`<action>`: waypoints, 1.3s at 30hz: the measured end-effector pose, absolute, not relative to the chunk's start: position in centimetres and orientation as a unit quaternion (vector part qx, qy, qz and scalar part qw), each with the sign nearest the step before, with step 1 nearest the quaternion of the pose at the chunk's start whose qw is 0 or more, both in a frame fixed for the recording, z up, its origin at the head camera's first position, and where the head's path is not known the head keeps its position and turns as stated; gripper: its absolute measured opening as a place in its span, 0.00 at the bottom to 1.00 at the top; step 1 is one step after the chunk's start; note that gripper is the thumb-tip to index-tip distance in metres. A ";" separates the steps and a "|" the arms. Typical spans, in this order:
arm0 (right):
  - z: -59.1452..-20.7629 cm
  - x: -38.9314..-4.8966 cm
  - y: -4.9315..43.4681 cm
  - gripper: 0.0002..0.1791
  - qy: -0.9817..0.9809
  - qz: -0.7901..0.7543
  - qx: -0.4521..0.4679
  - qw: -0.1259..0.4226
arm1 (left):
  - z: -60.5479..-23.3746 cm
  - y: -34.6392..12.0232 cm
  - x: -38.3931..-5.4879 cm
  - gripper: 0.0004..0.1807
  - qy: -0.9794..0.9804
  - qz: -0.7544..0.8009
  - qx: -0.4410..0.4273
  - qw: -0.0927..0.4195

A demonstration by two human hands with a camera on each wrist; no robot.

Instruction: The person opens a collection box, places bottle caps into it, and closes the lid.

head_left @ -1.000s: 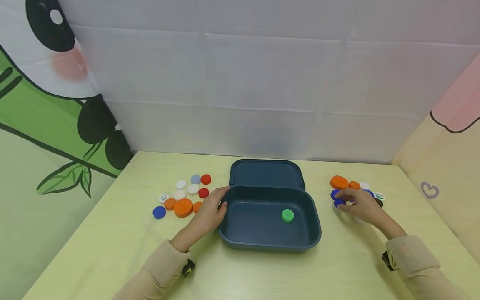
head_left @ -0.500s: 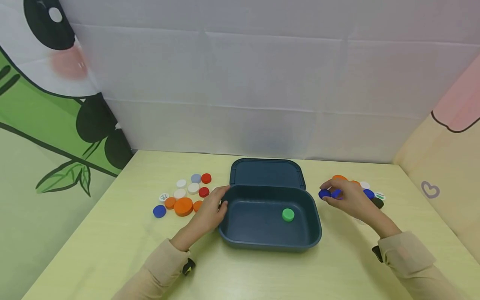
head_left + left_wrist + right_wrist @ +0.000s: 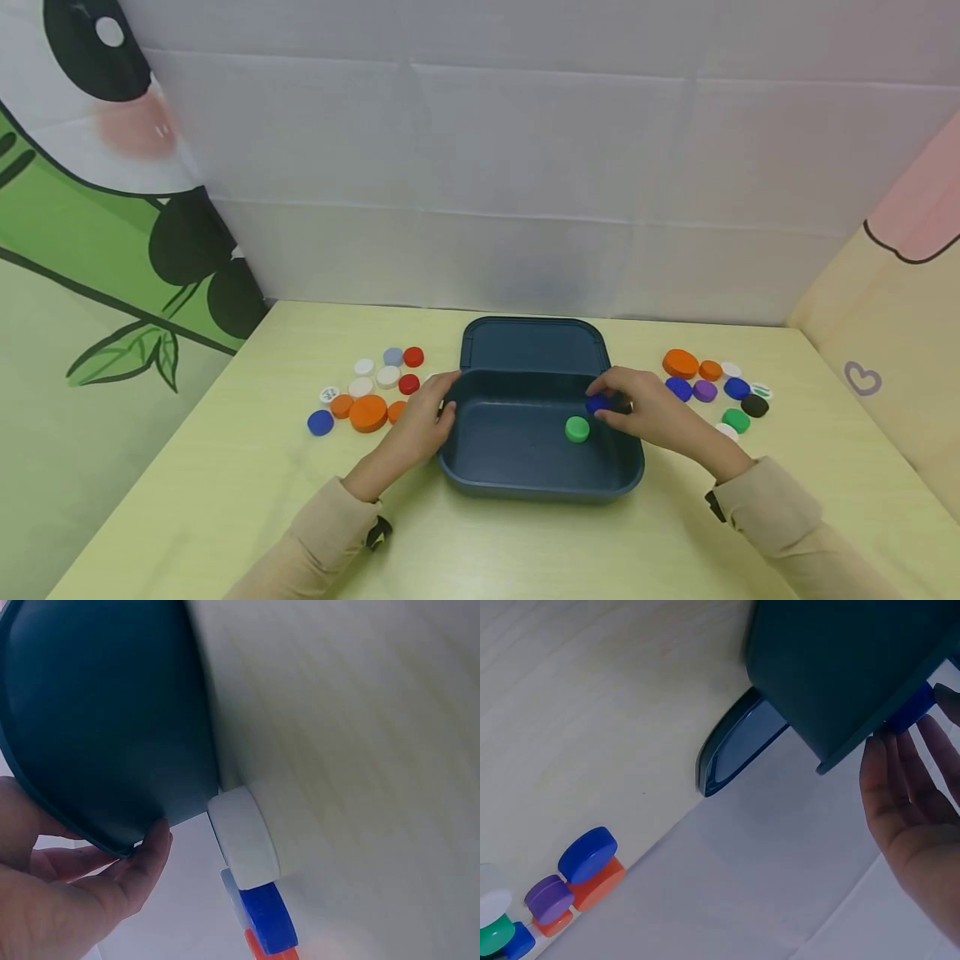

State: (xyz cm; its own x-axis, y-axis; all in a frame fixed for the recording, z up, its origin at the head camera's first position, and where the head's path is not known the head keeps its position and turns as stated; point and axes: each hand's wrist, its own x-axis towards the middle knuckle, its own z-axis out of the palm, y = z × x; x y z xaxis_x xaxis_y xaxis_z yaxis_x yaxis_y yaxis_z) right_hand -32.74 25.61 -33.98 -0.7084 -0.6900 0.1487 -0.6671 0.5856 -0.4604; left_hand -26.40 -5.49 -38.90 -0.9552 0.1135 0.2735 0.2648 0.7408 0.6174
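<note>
A dark blue-green plastic box (image 3: 540,492) stands on the table with one light green bottle cap (image 3: 577,429) inside. My left hand (image 3: 418,421) grips the box's back left corner, thumb and fingers on either side of the rim, as the left wrist view also shows (image 3: 82,885). Over the right part of the box, my right hand (image 3: 652,408) pinches a blue bottle cap (image 3: 597,403) between thumb and fingers. In the right wrist view that blue cap (image 3: 911,709) shows just past the box's rim.
The box's lid (image 3: 532,343) lies behind it. Several caps, including a large orange cap (image 3: 369,413), lie left of the box. More caps lie to the right, among them a purple cap (image 3: 705,391) and a black cap (image 3: 754,406). A white sheet (image 3: 480,167) hangs behind the table.
My right hand has picked a blue cap from the right-hand group and carried it left over the box. The left hand has stayed on the box's corner.
</note>
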 end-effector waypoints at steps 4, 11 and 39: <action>-34.7 -32.4 25.0 0.14 0.888 -0.235 -0.393 0.047 | -38.8 -5.5 -26.4 0.24 -0.926 -0.346 -0.101 0.109; -35.7 -31.8 24.4 0.13 0.883 -0.192 -0.421 0.082 | -38.6 -5.5 -26.3 0.24 -0.927 -0.349 -0.096 0.099; -36.3 -30.9 23.8 0.12 0.887 -0.086 -0.445 0.088 | -38.6 -5.4 -26.4 0.24 -0.926 -0.348 -0.099 0.106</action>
